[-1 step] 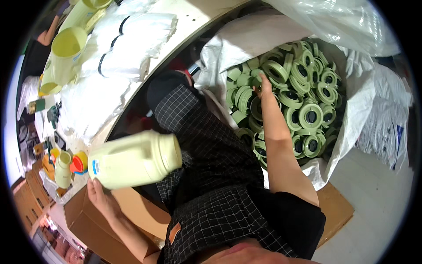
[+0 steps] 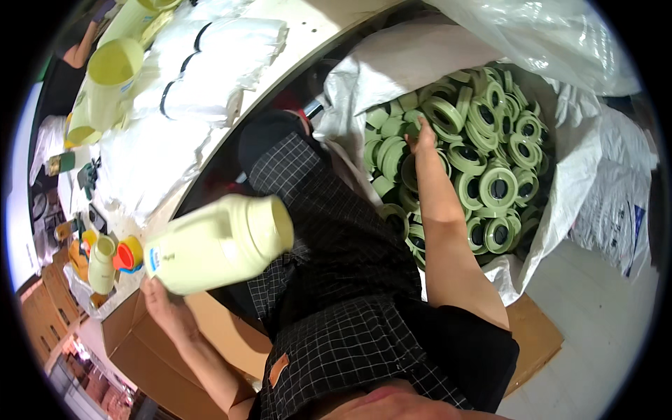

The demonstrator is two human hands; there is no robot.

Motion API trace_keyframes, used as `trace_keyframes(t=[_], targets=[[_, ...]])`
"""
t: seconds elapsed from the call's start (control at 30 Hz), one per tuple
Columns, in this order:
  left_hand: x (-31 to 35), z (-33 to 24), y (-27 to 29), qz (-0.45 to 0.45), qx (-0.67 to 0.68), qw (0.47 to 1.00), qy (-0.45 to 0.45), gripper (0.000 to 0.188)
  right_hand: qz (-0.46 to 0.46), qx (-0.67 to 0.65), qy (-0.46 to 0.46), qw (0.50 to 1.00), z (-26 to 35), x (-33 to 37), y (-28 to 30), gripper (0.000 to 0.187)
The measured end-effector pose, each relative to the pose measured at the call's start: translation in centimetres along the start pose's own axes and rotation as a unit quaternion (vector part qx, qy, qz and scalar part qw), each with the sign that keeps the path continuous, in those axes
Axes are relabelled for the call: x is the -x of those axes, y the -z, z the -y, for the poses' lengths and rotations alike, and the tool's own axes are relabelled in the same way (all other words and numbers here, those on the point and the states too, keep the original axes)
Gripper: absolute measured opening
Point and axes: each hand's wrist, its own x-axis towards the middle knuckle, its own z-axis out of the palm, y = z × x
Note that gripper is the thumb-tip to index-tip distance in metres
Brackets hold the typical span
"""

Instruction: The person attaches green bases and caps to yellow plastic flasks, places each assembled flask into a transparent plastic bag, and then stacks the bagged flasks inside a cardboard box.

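A pale yellow-green thermos jug body [image 2: 224,245] lies nearly sideways in the air, its wide neck to the right and tipped slightly up. My left hand [image 2: 170,313] grips it at the base end, and the jug hides some of the fingers. My right hand [image 2: 422,138] is inside a large white sack [image 2: 581,168] full of green ring-shaped plastic caps [image 2: 498,189], several with dark centres. At the sack's left side, its thumb and fingers close on a green cap [image 2: 412,126]; the cap is partly hidden.
On the worktable [image 2: 262,80] at the left lie clear plastic bags [image 2: 178,133], with yellow-green jug bodies [image 2: 115,66] beyond. An orange-red ring-shaped object [image 2: 129,254] stands near its edge. A cardboard box [image 2: 140,350] is below. At far left a co-worker's arm [image 2: 85,47] shows.
The neck of the jug has tipped a little upward in my left hand. My right hand stays in the sack at the same caps. The whole view has shifted slightly.
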Motion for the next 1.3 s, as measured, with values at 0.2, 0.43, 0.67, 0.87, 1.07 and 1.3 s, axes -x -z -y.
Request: trace_keyframes(t=[0.2, 0.43, 0.67, 0.87, 1.07, 1.3], targets=[[1.1, 2.5, -5.1, -0.06, 0.149, 0.985, 0.056, 0.045, 0.166, -0.058, 0.067, 0.982, 4.2, 16.0, -4.8, 0.057], [1.9, 2.1, -7.1, -0.083, 0.151, 0.98, 0.104, 0.049, 0.579, 0.068, 0.218, 0.783, 5.0, 33.7, -8.2, 0.058], [3.7, 2.1, -6.8, -0.129, 0.173, 0.969, 0.117, 0.047, 0.55, 0.063, 0.581, 0.597, 8.2, 38.2, -7.7, 0.046], [3.3, -3.8, -8.9, -0.109, 0.07, 0.932, -0.339, 0.052, 0.511, 0.019, -0.018, 0.859, -0.4, 40.2, -6.7, 0.05], [-5.1, -0.9, -12.9, 0.253, 0.409, 0.846, -0.23, 0.05, 0.457, 0.263, 0.405, 0.747, 3.5, 34.5, -2.0, 0.024], [-1.6, 0.7, -13.9, 0.199, -0.079, 0.938, -0.272, 0.071, 0.242, 0.723, 0.467, 0.449, -1.5, 10.6, 0.6, 0.042]])
